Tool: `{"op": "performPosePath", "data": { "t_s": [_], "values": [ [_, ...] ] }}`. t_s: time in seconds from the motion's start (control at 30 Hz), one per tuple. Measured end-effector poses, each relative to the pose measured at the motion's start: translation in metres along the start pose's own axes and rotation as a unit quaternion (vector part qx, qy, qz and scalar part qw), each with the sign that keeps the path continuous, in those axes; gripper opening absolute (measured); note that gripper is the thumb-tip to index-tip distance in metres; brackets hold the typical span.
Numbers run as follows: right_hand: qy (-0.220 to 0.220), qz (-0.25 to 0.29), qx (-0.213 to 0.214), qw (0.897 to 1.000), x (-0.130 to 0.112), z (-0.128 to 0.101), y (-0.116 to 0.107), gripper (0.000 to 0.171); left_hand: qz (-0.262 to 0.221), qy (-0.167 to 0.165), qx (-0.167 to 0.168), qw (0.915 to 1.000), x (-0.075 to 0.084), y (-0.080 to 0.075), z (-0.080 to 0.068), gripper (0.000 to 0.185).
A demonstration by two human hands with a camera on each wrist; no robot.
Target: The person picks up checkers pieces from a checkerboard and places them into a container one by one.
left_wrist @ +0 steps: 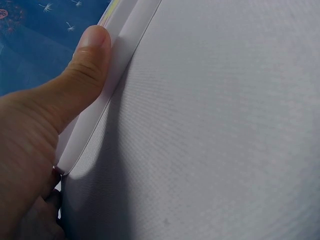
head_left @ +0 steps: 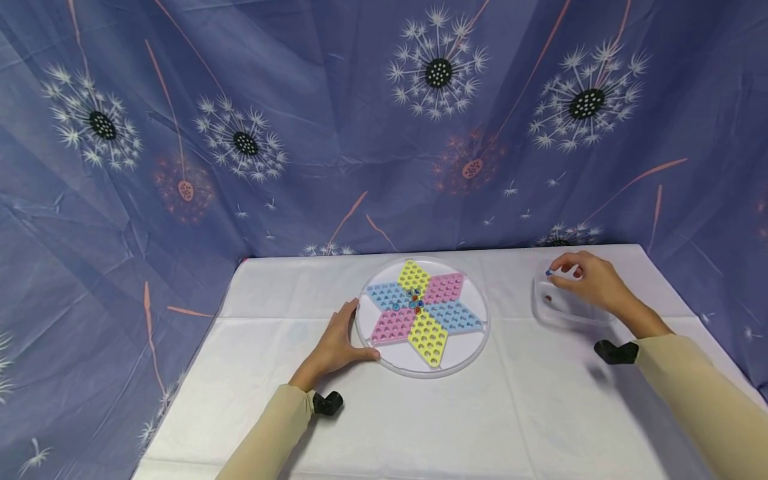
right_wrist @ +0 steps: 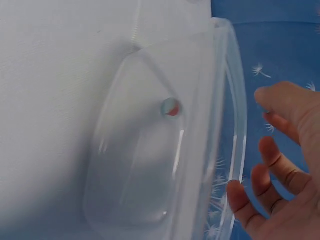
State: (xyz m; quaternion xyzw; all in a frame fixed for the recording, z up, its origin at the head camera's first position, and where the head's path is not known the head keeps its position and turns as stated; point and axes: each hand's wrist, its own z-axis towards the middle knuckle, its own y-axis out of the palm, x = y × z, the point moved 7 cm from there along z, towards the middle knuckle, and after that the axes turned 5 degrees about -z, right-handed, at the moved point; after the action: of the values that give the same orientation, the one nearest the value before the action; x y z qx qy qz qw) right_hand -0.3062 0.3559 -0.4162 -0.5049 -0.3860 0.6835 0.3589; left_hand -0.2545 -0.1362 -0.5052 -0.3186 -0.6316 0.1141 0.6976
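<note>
A round white Chinese checkers board [head_left: 393, 365] with a pink, blue and yellow star lies on the table. Several coloured marbles [head_left: 415, 301] are clustered around its middle. My left hand [head_left: 333, 347] rests against the board's left edge, thumb and fingers spread along the rim. The left wrist view shows that thumb [left_wrist: 87, 70] touching the rim. Above a clear plastic container [head_left: 561, 321], my right hand [head_left: 591, 280] pinches a small blue marble [head_left: 549, 272] between thumb and index finger. Another marble [right_wrist: 170, 106], partly red, lies inside the container.
A white cloth [head_left: 288, 293] covers the table. Behind it and on the left hangs a blue curtain [head_left: 336, 133] with dandelion prints. Black wrist cameras [head_left: 328, 403] sit at both cuffs.
</note>
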Motion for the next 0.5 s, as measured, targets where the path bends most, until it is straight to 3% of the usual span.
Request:
{"op": "performPosePath", "data": {
  "t_s": [0.2,0.5],
  "values": [
    [0.021,-0.014,-0.052,0.998,0.01,0.001,0.013,0.024,0.004,-0.004,-0.003,1.0,0.0,0.0,0.0,0.13],
    [0.023,-0.021,-0.073,0.997,0.014,0.0,0.021,0.022,0.005,-0.005,-0.003,1.0,-0.003,0.0,0.001,0.131]
  ]
}}
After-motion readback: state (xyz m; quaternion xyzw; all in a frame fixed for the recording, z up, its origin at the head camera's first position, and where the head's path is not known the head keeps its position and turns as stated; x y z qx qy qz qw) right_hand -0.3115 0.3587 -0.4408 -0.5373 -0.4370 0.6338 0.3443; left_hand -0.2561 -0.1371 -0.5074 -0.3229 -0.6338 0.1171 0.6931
